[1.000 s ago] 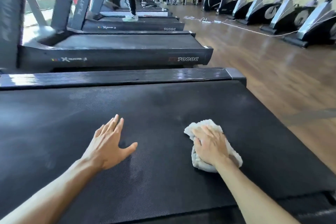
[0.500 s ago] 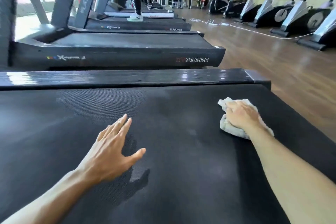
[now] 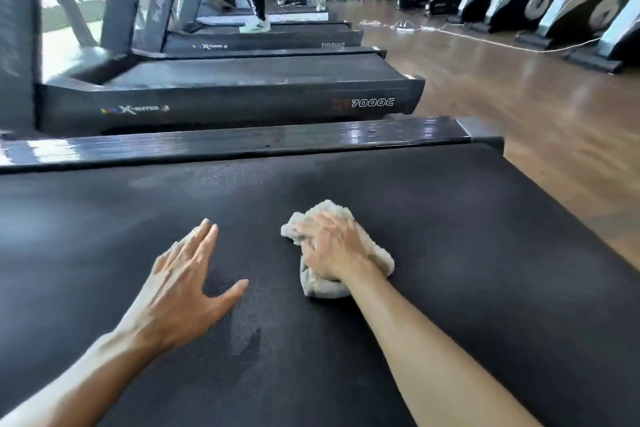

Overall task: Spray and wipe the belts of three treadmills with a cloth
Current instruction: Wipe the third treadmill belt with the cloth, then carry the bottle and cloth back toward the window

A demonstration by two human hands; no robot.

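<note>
My right hand [image 3: 332, 246] is blurred and covers much of the cloth [image 3: 346, 270], so I cannot tell how my fingers lie; it presses the cloth onto the near belt [image 3: 467, 253]. My left hand [image 3: 183, 284] lies flat, fingers straight, thumb spread, just left of it. Half a second ago the cloth was far right, near the belt's end.

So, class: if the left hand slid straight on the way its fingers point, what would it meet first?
Probably the glossy side rail: the left hand points up the bare belt, passing left of the cloth, though depth is uncertain.
</note>
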